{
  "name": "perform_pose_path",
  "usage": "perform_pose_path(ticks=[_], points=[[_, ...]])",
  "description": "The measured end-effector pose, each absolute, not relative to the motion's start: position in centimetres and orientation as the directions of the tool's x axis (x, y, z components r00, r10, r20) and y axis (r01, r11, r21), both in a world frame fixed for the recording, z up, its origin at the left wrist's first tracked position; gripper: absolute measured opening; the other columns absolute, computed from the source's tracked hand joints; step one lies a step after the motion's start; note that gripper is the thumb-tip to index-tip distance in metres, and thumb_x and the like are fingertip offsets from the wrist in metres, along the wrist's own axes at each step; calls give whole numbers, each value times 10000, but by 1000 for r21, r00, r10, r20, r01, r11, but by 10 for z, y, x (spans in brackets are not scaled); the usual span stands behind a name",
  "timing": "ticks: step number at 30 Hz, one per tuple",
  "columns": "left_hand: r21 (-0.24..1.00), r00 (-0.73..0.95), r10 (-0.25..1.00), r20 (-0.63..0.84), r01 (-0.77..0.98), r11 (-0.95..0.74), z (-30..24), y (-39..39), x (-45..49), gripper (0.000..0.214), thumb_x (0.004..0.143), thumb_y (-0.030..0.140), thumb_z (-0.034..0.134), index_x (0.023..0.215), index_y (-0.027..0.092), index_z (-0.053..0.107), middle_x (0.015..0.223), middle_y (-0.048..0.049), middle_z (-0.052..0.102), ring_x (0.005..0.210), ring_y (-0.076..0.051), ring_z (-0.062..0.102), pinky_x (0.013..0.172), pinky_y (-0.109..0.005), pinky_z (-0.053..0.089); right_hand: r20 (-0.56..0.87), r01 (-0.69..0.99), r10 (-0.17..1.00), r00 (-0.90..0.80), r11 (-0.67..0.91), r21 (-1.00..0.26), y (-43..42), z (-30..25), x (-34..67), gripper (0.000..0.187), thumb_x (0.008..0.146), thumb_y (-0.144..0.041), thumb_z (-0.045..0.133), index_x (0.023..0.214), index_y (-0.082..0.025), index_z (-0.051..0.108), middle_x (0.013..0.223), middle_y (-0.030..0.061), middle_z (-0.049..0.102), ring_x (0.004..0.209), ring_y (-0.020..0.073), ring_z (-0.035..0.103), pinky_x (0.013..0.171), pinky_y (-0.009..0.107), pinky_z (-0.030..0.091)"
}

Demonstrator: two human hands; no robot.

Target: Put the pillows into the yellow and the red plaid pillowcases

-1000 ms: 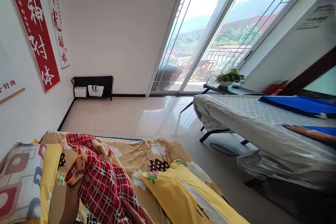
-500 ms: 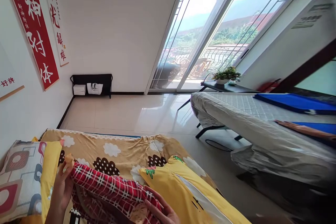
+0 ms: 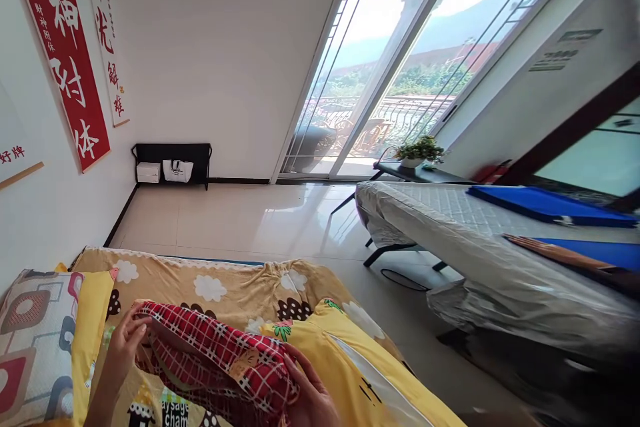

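A red plaid cloth [image 3: 220, 357] is stretched low over a bed with a tan flower-print blanket [image 3: 235, 283]. My left hand [image 3: 123, 347] pinches the cloth's left end, fingers closed on the fabric. My right hand [image 3: 313, 397] grips its right end at the bottom of the view. A yellow pillow [image 3: 370, 377] with a zip lies just right of my right hand. A patterned pillow [image 3: 35, 340] rests at the left edge against the wall.
A second bed wrapped in plastic [image 3: 480, 267] stands to the right, with blue mats [image 3: 545, 207] on it. Shiny tiled floor [image 3: 240, 213] lies between. A low black shelf [image 3: 173, 163] sits by the far wall, a potted plant [image 3: 417, 150] near the glass doors.
The plaid cloth was bunched up a second ago; both hands have spread it out sideways and lowered it toward the bed. The camera view shifted slightly right.
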State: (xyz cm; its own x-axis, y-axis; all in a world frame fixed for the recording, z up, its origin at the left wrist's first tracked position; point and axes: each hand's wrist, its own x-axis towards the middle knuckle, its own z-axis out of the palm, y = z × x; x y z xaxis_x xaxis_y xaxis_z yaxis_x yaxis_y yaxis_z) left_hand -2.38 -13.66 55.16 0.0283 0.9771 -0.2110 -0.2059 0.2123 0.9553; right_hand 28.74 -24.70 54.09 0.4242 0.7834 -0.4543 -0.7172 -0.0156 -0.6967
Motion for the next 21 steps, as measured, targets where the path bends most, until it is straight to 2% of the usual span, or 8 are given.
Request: perform_pose_path(ticks=[2, 4, 6, 9, 13, 16, 19, 21], points=[[988, 256, 955, -152, 34, 149, 556, -155, 2, 313, 740, 395, 723, 946, 160, 710, 828, -108, 736, 835, -249, 689, 769, -315, 524, -424, -713, 798, 428, 10, -701, -238, 543, 273, 494, 497, -364, 914, 931, -252, 708, 906, 10, 728, 714, 204, 678, 598, 297, 532], [982, 533, 833, -146, 178, 58, 562, -176, 33, 220, 789, 365, 654, 894, 185, 725, 835, -93, 741, 818, -242, 683, 778, -318, 508, -384, -708, 816, 432, 43, -705, -228, 544, 256, 456, 499, -336, 914, 888, -246, 694, 885, -11, 716, 704, 176, 662, 623, 280, 532], [955, 659, 728, -189, 297, -21, 563, -194, 64, 238, 734, 321, 682, 936, 210, 742, 923, -92, 747, 881, -267, 678, 799, -330, 495, -353, -716, 835, 423, 70, -694, -220, 545, 238, 433, 490, -315, 921, 837, -236, 674, 824, -31, 697, 679, 148, 640, 635, 254, 528], [886, 559, 802, -212, 457, -83, 551, -201, 94, 461, 671, 312, 710, 1120, 208, 704, 1017, -127, 731, 955, -328, 660, 808, -369, 470, -322, -729, 859, 398, 84, -679, -214, 550, 217, 410, 520, -330, 911, 838, -228, 673, 801, -24, 695, 699, 147, 643, 647, 244, 531], [869, 361, 927, -102, 486, -94, 524, -187, 100, 282, 807, 366, 589, 1005, 200, 700, 930, -130, 719, 893, -301, 658, 780, -362, 440, -279, -752, 899, 337, 79, -655, -218, 562, 209, 453, 577, -257, 843, 1011, -249, 716, 1014, 19, 725, 957, 198, 678, 853, 291, 546], [897, 341, 940, 3, 415, -154, 511, -178, 96, 225, 855, 326, 532, 947, 202, 696, 887, -110, 710, 847, -266, 646, 769, -346, 433, -222, -725, 910, 349, 112, -680, -223, 567, 214, 541, 559, -198, 787, 1092, -253, 715, 1137, 40, 709, 1112, 231, 642, 978, 333, 510], [961, 359, 929, 89, 215, -175, 509, -174, 93, 293, 916, 363, 471, 1045, 199, 677, 974, -109, 708, 890, -243, 646, 811, -332, 455, -144, -549, 887, 438, 137, -825, -223, 559, 222, 594, 615, -281, 794, 1195, -244, 669, 1244, 69, 671, 1165, 251, 619, 1010, 377, 494], [985, 277, 956, 100, 109, -134, 514, -170, 90, 329, 933, 435, 455, 1039, 190, 647, 1008, -117, 698, 916, -240, 643, 834, -328, 464, -34, -262, 837, 546, 132, -956, -221, 548, 231, 580, 649, -367, 786, 1199, -227, 665, 1235, 88, 671, 1135, 264, 625, 984, 394, 500]])
